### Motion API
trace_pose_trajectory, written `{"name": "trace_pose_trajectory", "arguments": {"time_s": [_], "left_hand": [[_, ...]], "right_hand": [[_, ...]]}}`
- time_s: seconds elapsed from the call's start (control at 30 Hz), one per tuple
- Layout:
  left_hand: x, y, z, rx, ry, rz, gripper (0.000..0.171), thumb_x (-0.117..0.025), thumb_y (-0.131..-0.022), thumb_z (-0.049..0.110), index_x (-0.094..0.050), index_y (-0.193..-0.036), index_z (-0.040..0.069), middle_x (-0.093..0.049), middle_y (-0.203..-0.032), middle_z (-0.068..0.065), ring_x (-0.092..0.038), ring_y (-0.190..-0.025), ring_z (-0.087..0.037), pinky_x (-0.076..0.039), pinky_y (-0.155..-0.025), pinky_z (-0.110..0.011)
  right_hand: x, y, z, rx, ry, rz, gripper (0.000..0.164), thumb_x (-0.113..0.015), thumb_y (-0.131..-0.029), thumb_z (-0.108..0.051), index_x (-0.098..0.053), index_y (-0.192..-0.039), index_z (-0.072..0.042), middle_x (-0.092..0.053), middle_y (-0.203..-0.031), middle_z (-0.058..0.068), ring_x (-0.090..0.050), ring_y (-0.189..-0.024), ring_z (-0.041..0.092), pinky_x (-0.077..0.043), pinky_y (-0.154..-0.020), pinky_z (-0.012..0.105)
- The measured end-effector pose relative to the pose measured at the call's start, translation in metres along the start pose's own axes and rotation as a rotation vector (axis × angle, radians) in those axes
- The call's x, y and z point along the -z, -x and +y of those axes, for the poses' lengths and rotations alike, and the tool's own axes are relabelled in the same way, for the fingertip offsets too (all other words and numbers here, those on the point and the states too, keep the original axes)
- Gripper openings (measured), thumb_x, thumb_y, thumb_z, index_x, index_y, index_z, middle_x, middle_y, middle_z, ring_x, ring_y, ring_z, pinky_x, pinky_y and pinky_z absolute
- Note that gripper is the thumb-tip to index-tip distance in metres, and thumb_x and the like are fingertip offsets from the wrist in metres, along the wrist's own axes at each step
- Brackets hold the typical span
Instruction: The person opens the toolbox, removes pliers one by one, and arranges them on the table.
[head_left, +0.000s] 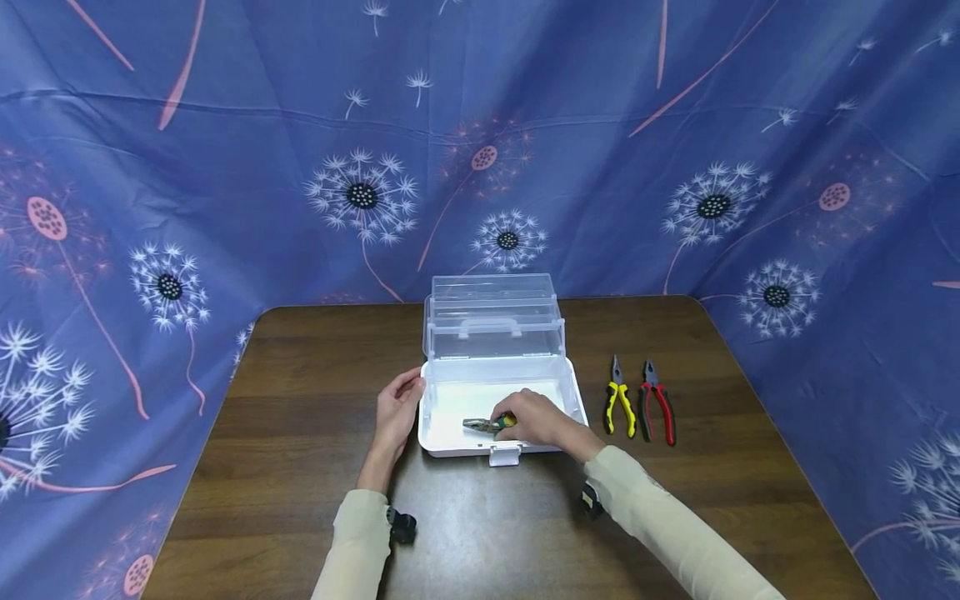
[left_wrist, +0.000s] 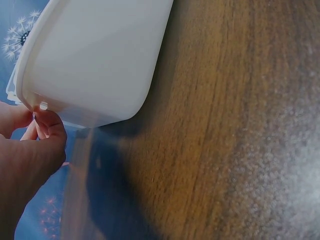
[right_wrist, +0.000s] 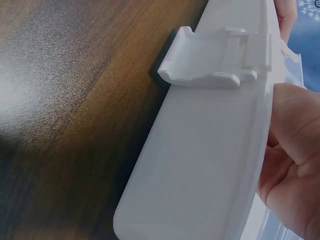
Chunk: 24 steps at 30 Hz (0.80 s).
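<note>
A white toolbox sits on the table with its clear lid raised at the back. My left hand is at its left side; in the left wrist view the thumb and fingertips pinch the rim near a corner. My right hand reaches inside over the front wall and grips a pair of pliers by green-and-yellow handles, jaws pointing left, low over the box floor. In the right wrist view, the front wall hides the pliers and my fingertips. The white front latch hangs open.
Right of the box lie yellow-handled long-nose pliers and red-and-black-handled pliers, side by side with noses pointing away. The brown wooden table ends at a blue dandelion-print cloth behind and at the sides.
</note>
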<state>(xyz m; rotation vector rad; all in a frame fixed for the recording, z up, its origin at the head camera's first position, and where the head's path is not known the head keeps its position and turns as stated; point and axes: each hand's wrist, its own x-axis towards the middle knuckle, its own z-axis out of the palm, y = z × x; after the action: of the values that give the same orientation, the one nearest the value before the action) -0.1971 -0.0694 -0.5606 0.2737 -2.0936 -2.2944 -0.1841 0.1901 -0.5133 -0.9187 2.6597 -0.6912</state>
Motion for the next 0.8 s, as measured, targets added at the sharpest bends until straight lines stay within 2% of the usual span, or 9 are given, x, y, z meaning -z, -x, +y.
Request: {"name": "trace_pose_trajectory", "arguments": {"time_s": [0.2, 0.37, 0.57, 0.8], "left_hand": [[0.0, -0.001, 0.0, 0.006, 0.007, -0.008, 0.036, -0.061, -0.102, 0.006, -0.06, -0.135, -0.008, -0.063, -0.123, -0.024, -0.06, -0.104, -0.016, -0.049, -0.084, -0.014], [0.001, 0.0, 0.001, 0.001, -0.021, 0.008, 0.034, -0.062, -0.102, 0.008, -0.062, -0.133, -0.007, -0.065, -0.121, -0.021, -0.06, -0.102, -0.013, -0.049, -0.084, -0.015], [0.001, 0.0, 0.001, -0.005, -0.021, 0.013, 0.033, -0.063, -0.102, 0.008, -0.063, -0.132, -0.006, -0.065, -0.121, -0.018, -0.061, -0.101, -0.012, -0.05, -0.085, -0.016], [0.0, 0.0, 0.001, 0.007, -0.025, 0.01, 0.033, -0.063, -0.102, 0.008, -0.064, -0.132, -0.005, -0.064, -0.122, -0.018, -0.061, -0.102, -0.013, -0.05, -0.085, -0.016]], "right_hand": [[0.007, 0.01, 0.003, -0.002, -0.069, 0.069, 0.017, -0.087, -0.084, -0.016, -0.08, -0.098, -0.012, -0.072, -0.087, -0.006, -0.049, -0.069, 0.005, -0.041, -0.06, 0.023], [0.014, 0.019, 0.006, 0.038, -0.115, 0.135, 0.014, -0.084, -0.087, -0.014, -0.079, -0.099, -0.012, -0.069, -0.081, -0.008, -0.045, -0.061, 0.002, -0.039, -0.056, 0.021], [0.022, 0.03, 0.009, 0.027, -0.169, 0.218, 0.016, -0.083, -0.089, -0.016, -0.078, -0.104, -0.012, -0.073, -0.089, -0.006, -0.055, -0.069, 0.004, -0.048, -0.062, 0.023], [0.03, 0.039, 0.009, -0.085, -0.281, 0.341, 0.021, -0.083, -0.088, -0.014, -0.079, -0.108, -0.009, -0.077, -0.102, 0.005, -0.067, -0.083, 0.011, -0.058, -0.07, 0.025]]}}
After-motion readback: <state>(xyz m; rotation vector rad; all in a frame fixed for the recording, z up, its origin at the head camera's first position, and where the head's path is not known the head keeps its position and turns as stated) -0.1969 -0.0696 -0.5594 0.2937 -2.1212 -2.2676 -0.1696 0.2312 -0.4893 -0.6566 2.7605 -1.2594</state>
